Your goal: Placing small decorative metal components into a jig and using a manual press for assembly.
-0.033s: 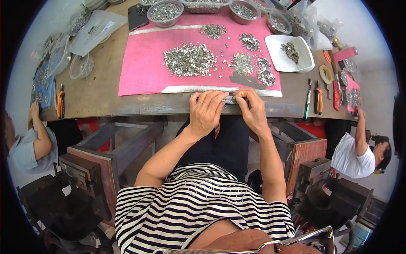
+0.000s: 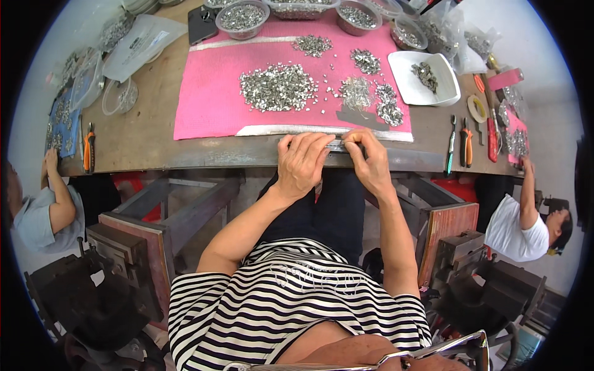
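Note:
At the bench's front edge, my left hand (image 2: 302,162) has its fingers bent together over a short grey metal strip (image 2: 336,146). My right hand (image 2: 370,162) is at the strip's right end, thumb and forefinger pinched; whatever lies between them is too small to make out. Just beyond the hands is a pink mat (image 2: 207,93) holding a large pile of small silvery metal pieces (image 2: 278,88). To its right are a heap of thin wire-like pins (image 2: 356,93) and a smaller pile of metal parts (image 2: 389,105). A dark flat strip (image 2: 361,119) lies below the pins.
Tubs of metal parts (image 2: 241,18) and a phone (image 2: 202,25) line the back. A white dish (image 2: 405,77) stands right, near a toothbrush (image 2: 450,145) and orange-handled pliers (image 2: 465,145). More pliers (image 2: 90,148) lie left. Co-workers sit at left (image 2: 49,210) and right (image 2: 520,226).

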Available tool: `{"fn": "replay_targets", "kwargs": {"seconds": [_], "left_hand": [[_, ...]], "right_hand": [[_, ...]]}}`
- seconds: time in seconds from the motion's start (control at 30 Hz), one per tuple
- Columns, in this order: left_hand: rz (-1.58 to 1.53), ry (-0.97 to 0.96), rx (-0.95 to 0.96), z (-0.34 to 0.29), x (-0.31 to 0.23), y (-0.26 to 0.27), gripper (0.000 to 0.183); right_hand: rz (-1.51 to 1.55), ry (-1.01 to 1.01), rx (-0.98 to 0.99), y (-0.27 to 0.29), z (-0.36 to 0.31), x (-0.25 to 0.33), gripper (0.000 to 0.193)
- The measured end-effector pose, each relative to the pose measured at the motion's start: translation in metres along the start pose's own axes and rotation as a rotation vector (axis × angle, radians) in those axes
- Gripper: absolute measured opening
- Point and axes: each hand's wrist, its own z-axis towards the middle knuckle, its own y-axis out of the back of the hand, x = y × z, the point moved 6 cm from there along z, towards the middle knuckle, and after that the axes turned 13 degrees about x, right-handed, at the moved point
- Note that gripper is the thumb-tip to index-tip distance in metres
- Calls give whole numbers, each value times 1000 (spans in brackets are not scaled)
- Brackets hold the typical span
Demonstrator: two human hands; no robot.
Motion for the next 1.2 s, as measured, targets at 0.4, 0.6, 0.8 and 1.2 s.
{"fn": "replay_targets", "kwargs": {"seconds": [0.4, 0.6, 0.8, 1.2], "left_hand": [[18, -10, -6, 2, 0, 1, 34], [7, -6, 18, 0, 0, -1, 33], [-86, 47, 84, 4, -2, 8, 34], [93, -26, 135, 148, 150, 25, 9]], "right_hand": [[-256, 138, -52, -6, 2, 13, 10], [-417, 227, -125, -5, -6, 20, 16], [-459, 242, -20, -1, -4, 26, 16], [-413, 54, -74, 12, 185, -39, 13]]}}
